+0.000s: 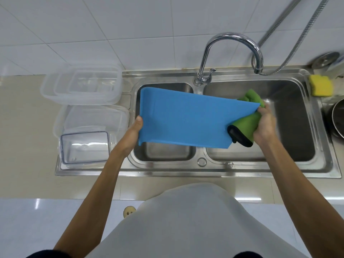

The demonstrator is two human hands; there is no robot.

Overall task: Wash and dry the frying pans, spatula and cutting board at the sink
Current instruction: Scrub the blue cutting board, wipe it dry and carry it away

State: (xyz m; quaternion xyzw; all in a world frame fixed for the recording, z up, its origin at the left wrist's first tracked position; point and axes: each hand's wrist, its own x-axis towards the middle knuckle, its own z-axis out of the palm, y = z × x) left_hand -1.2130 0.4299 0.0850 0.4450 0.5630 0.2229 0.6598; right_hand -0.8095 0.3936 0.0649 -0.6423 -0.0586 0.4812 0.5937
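Note:
A blue cutting board (186, 118) is held flat above the double steel sink (201, 170), spanning both basins. My left hand (135, 130) grips its left edge, thumb on top. My right hand (264, 121) holds a green cloth (247, 125) with a black trimmed corner, wrapped over the board's right edge. A dark frying pan (337, 120) shows partly at the right border of the frame. No spatula is in view.
A curved tap (232, 47) with a metal hose rises behind the sink. A yellow sponge (321, 85) lies at the sink's back right corner. Several clear plastic containers (83, 86) are stacked on the counter and drainer to the left.

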